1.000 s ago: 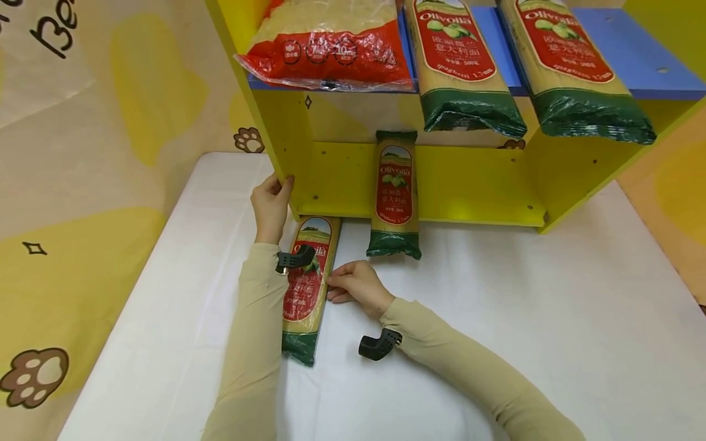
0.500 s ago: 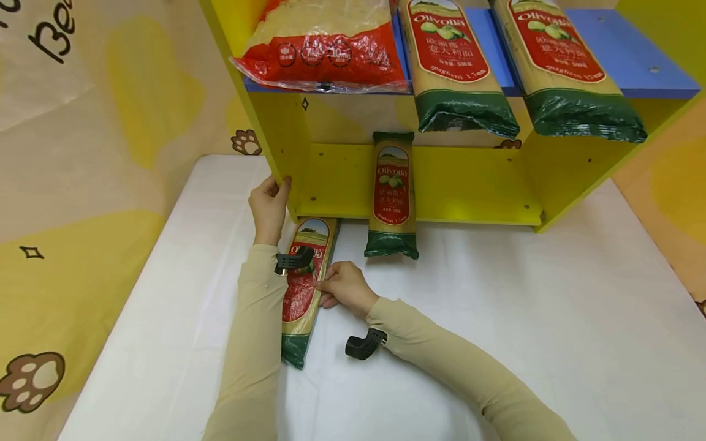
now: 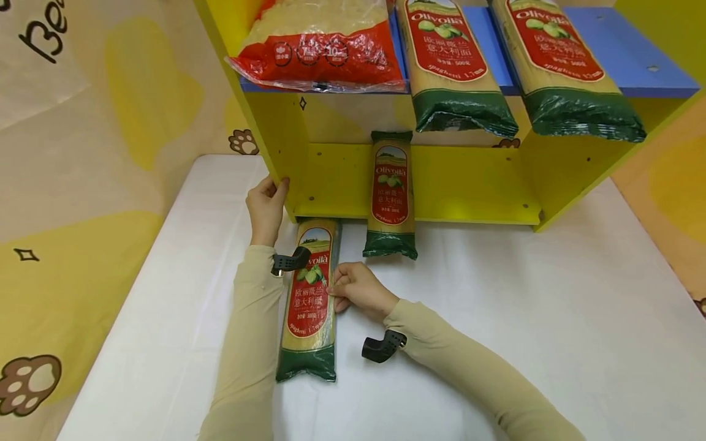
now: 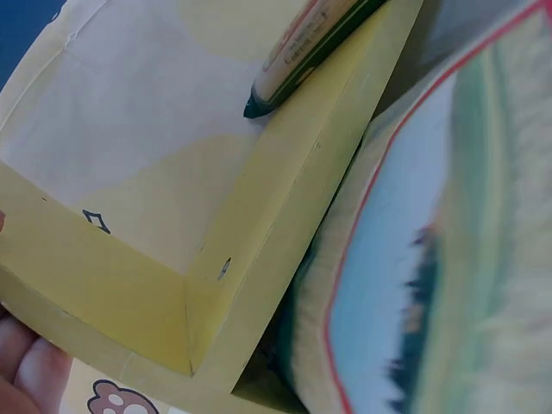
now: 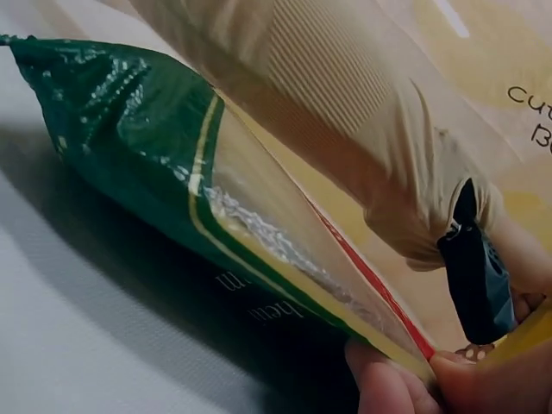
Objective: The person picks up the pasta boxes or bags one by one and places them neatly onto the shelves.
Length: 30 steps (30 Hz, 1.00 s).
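Observation:
In the head view my left hand (image 3: 266, 205) grips the front edge of the yellow shelf's left side panel (image 3: 259, 131), thumb on the inner face. Below that corner, a spaghetti pack (image 3: 311, 306) with a red label and green end lies on the white table, its far end reaching under the bottom board. My right hand (image 3: 361, 291) pinches this pack's right edge between thumb and fingers. The right wrist view shows the fingertips on the edge of the same pack (image 5: 259, 181), which looks tilted there. Close up, its printed front (image 4: 431, 259) fills the right of the left wrist view.
Another spaghetti pack (image 3: 391, 196) lies on the yellow bottom board (image 3: 469, 187), its green end overhanging. On the blue upper shelf (image 3: 623, 55) are a red noodle bag (image 3: 331, 55) and two spaghetti packs (image 3: 449, 61), (image 3: 568, 67), also jutting over the edge.
The right hand moved left, then back right with the pack's edge. The pack's near end swung right and closer to me, showing more of its label. The left hand stayed on the panel.

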{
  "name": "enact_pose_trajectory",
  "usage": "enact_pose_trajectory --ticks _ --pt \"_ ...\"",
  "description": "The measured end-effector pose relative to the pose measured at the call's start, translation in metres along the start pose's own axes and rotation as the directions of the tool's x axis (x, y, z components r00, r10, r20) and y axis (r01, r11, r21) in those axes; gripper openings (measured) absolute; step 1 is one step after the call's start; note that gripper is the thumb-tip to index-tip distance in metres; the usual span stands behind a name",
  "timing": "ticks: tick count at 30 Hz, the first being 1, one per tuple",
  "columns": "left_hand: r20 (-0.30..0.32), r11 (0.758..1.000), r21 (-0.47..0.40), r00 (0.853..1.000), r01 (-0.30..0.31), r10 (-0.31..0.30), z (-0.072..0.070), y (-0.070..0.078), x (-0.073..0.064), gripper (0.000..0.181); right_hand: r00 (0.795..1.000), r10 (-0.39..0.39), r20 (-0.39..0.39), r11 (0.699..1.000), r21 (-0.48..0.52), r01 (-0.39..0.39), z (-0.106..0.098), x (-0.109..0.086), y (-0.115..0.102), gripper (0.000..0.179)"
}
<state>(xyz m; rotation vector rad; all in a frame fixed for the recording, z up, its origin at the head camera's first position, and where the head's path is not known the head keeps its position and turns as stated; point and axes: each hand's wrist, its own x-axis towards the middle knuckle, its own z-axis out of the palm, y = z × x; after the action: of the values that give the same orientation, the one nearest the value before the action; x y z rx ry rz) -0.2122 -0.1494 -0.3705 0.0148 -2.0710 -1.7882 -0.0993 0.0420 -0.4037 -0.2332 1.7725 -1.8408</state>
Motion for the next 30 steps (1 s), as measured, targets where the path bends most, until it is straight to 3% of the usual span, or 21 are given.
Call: enact_pose_trajectory --ticks 16,22,24,30 --pt "-0.005 0.999 0.046 1.000 0.021 -0.021 0.000 0.002 -0.001 0.029 0.986 -0.022 0.167 0.996 -0.080 0.036 -0.001 -0.040 -0.010 0.014" --pt "0.002 0.997 0.068 0.999 0.039 -0.039 -0.001 0.006 -0.002 0.030 0.968 -0.079 0.240 0.996 -0.031 0.089 -0.018 -0.047 -0.013 0.011" --pt "0.000 0.997 0.074 1.000 0.031 -0.031 -0.001 -0.002 0.001 0.030 0.962 -0.097 0.257 0.994 -0.019 0.105 -0.024 -0.049 -0.016 0.009" --pt "-0.004 0.997 0.081 1.000 0.016 -0.016 -0.002 -0.001 0.002 0.030 0.943 -0.176 0.283 0.983 -0.004 0.185 -0.045 -0.057 -0.028 0.007"
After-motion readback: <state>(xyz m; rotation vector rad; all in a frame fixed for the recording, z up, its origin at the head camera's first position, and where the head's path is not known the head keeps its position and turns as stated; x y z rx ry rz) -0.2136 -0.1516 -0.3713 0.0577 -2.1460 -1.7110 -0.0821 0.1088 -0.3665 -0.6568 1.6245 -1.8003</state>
